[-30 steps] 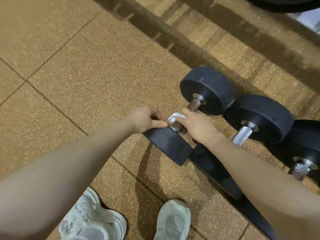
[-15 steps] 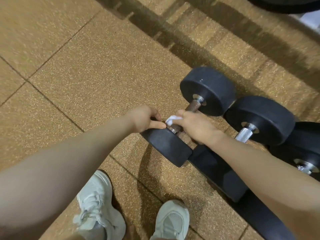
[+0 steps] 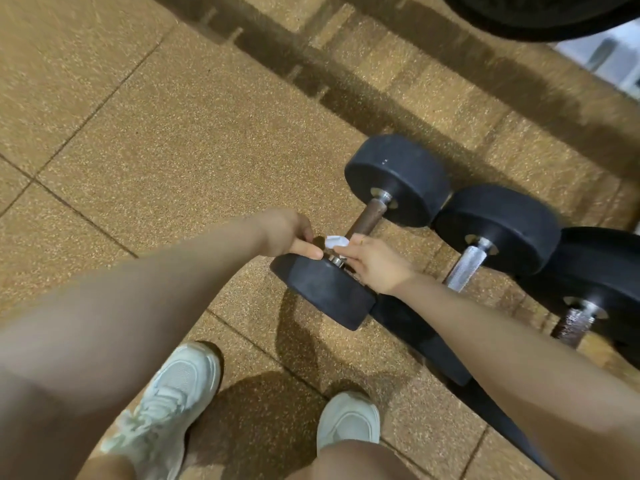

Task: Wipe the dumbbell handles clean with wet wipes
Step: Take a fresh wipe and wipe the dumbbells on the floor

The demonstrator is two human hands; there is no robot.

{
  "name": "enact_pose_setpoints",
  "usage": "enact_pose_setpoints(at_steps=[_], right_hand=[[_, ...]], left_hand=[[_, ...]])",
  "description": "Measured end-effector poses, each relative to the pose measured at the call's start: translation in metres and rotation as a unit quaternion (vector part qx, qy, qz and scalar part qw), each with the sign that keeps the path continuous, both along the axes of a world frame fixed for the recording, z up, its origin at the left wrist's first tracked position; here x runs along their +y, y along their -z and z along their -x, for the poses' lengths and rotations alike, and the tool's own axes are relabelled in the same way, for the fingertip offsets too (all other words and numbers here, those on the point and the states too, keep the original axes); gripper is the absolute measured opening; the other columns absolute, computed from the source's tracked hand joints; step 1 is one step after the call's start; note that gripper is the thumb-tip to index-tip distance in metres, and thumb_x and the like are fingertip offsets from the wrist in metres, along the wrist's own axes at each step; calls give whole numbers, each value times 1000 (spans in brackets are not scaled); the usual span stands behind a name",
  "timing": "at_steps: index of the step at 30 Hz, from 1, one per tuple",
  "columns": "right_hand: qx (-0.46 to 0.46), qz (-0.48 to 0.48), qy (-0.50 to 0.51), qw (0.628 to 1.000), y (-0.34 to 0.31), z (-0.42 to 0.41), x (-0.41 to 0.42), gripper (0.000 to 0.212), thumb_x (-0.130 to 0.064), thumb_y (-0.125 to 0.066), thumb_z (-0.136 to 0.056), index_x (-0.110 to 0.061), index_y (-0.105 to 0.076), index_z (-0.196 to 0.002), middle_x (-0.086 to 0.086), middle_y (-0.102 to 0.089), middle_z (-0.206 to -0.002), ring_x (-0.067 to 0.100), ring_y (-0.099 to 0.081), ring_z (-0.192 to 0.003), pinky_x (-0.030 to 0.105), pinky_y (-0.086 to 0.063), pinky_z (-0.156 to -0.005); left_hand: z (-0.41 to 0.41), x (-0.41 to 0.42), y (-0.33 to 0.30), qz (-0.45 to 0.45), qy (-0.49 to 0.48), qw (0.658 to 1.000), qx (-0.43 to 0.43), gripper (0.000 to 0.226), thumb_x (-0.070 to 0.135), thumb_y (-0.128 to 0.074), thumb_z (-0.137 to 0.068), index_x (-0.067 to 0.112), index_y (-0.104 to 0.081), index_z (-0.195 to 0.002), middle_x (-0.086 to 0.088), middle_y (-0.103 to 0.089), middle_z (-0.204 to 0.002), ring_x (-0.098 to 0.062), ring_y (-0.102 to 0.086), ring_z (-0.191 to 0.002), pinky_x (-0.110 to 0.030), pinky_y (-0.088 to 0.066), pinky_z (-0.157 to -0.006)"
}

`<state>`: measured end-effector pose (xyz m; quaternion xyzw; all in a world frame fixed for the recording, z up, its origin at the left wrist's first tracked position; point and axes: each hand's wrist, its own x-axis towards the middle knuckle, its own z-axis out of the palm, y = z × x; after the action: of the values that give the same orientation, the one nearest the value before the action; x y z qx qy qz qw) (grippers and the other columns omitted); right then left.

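A black dumbbell (image 3: 325, 296) with a rusty brown handle (image 3: 367, 218) lies on the floor, leftmost in a row. My right hand (image 3: 372, 263) wraps a white wet wipe (image 3: 336, 241) around the near end of that handle, beside the near weight. My left hand (image 3: 287, 233) rests on the top of the near weight with curled fingers and the thumb stretched along its edge. Two more dumbbells sit to the right, one with a shiny silver handle (image 3: 465, 265), one with a rusty handle (image 3: 573, 322).
The floor is speckled tan rubber tiles (image 3: 173, 150). My two pale sneakers (image 3: 166, 410) stand just in front of the dumbbell. A dark low rail (image 3: 426, 348) runs under the dumbbell row. A large black object (image 3: 540, 15) fills the top right corner.
My right hand with the wipe slid down the handle toward the near weight, baring more of the brown handle. My left foot shifted forward. The left hand stayed on the weight.
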<state>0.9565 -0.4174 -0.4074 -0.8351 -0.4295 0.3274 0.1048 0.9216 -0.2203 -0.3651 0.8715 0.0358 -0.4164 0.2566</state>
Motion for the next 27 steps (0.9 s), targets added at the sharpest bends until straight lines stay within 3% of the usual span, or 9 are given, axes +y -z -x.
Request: enact_pose_setpoints(at_steps=[2, 4, 7, 10, 14, 16, 20, 24, 27], right_hand=[[-24, 28, -2, 999, -4, -7, 0, 33, -24, -37, -98, -16, -54, -125, 8, -54, -112, 29, -54, -103, 30, -39, -78], [-103, 65, 36, 992, -2, -16, 3, 32, -21, -37, -98, -18, -49, -128, 9, -51, -119, 31, -53, -106, 33, -41, -77], [-182, 83, 160, 967, 6, -31, 6, 42, -12, -44, -94, -26, -44, -133, 11, -45, -128, 34, -54, -103, 37, -44, -77], [-152, 70, 261, 951, 11, -27, 16, 35, -14, -41, -95, -23, -52, -127, 12, -45, -129, 36, -55, -104, 40, -45, -83], [-79, 46, 127, 988, 12, 5, 30, 28, -16, -42, -94, -17, -60, -116, 7, -51, -117, 30, -54, -107, 34, -44, -86], [-36, 41, 121, 991, 7, 5, 27, 29, -19, -42, -96, -18, -60, -118, 7, -52, -117, 29, -54, -109, 37, -44, -89], [-140, 142, 110, 974, -11, -22, 14, 38, -24, -40, -96, -26, -44, -133, 8, -44, -128, 31, -53, -110, 36, -44, -81], [-146, 122, 260, 947, -1, -36, 14, 38, -25, -38, -97, -29, -42, -135, 11, -45, -122, 35, -52, -105, 36, -40, -79], [-87, 0, 358, 930, 15, -11, 14, 38, -15, -42, -96, -20, -51, -133, 21, -56, -113, 40, -55, -100, 43, -45, -87]], left_hand=[[4, 1, 3, 17, -12, 1000, -8, 46, 47, -58, -84, 13, -61, -115, -8, -60, -119, -25, -53, -108, -33, -42, -95], [11, 2, 9, 39, -26, 999, -17, 43, 45, -58, -85, 12, -62, -112, -9, -56, -119, -25, -51, -109, -32, -39, -94], [15, 5, 16, 65, -35, 996, -45, 41, 42, -57, -86, 10, -62, -112, -11, -51, -119, -26, -47, -111, -31, -36, -97], [15, 4, 13, 67, -30, 996, -46, 42, 42, -56, -87, 9, -62, -113, -10, -51, -118, -25, -48, -110, -28, -35, -93], [16, 5, 13, 48, 4, 998, -50, 42, 44, -56, -87, 11, -63, -113, -11, -53, -118, -27, -50, -110, -29, -36, -93], [14, 8, 16, 59, -5, 997, -42, 39, 45, -58, -85, 14, -64, -108, -8, -52, -115, -26, -50, -109, -33, -38, -97], [10, 11, 22, 104, -10, 994, -25, 35, 43, -61, -84, 13, -64, -102, -3, -51, -101, -26, -52, -102, -36, -41, -94], [9, 14, 25, 105, -3, 994, -40, 41, 46, -59, -84, 14, -63, -110, -3, -51, -106, -20, -48, -104, -31, -38, -95], [11, 15, 29, 101, -9, 994, -40, 41, 48, -60, -82, 18, -63, -110, -4, -51, -119, -20, -45, -112, -31, -35, -100]])
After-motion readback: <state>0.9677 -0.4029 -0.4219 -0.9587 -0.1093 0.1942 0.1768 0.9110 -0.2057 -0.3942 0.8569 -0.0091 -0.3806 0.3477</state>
